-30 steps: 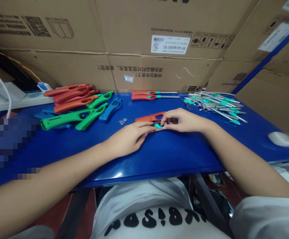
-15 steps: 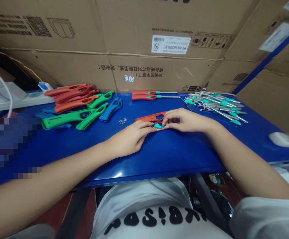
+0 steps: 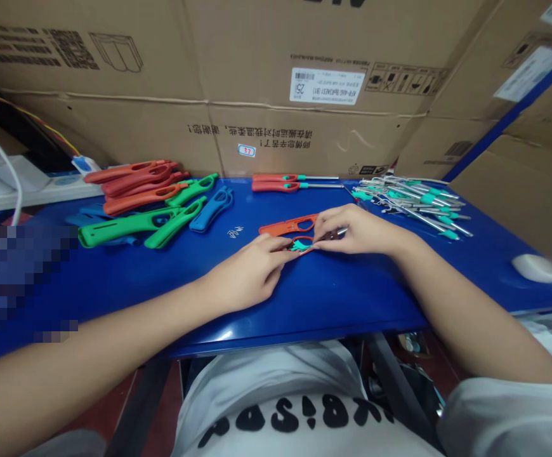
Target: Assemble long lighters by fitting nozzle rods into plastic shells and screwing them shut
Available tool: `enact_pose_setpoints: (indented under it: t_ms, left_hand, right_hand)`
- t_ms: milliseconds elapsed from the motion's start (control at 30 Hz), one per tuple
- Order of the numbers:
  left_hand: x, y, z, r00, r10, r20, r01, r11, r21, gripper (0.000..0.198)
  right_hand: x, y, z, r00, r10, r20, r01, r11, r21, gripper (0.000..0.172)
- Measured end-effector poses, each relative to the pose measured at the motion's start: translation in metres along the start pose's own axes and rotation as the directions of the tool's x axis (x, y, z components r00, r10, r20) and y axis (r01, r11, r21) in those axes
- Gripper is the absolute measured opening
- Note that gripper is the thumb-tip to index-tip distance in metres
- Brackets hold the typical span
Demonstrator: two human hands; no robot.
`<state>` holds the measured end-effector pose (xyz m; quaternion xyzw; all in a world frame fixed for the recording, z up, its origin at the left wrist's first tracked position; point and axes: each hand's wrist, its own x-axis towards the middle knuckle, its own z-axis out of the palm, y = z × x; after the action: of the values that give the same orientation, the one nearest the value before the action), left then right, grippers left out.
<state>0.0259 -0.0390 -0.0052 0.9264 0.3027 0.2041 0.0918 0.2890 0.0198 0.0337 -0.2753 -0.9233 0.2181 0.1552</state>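
A red-orange lighter shell half [image 3: 307, 252] with a green trigger [image 3: 299, 245] in it lies between my two hands, low over the table. My left hand [image 3: 257, 270] is closed on its left end, thumb and fingers pinching the edge. My right hand [image 3: 359, 230] pinches the right end, its fingertips beside the trigger; a short piece of metal tube [image 3: 342, 232] shows under that palm. Just behind lies another orange shell half [image 3: 280, 226], partly covered by my right fingers. Small metal pieces [image 3: 235, 232] lie to the left of it.
Red, green and blue lighter handles [image 3: 138, 181] are piled at the left. Two red lighters with metal tubes [image 3: 276, 186] lie at the back. Metal tubes with green parts and wires [image 3: 419, 200] are heaped at right, near a white object [image 3: 537, 268]. A cardboard box [image 3: 257, 76] walls the back.
My right hand has shifted slightly at the shell's right end, and more metal tube shows under it. The left hand has moved slightly down. The piles are unchanged.
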Motion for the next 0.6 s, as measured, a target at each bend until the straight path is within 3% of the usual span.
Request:
enact_pose_setpoints:
  t_ms: [200, 600]
  left_hand:
    - [-0.001, 0.011, -0.002, 1.000, -0.017, 0.001, 0.017, 1.000, 0.019, 0.039]
    - [-0.004, 0.016, 0.001, 0.999, -0.008, -0.041, 0.010, 0.998, 0.057, 0.036]
  right_hand:
    - [-0.002, -0.002, -0.002, 0.999, -0.048, 0.019, 0.047, 0.998, 0.034, 0.017]
    - [-0.005, -0.009, -0.006, 0.994, 0.025, 0.111, -0.038, 0.993, 0.115, 0.025]
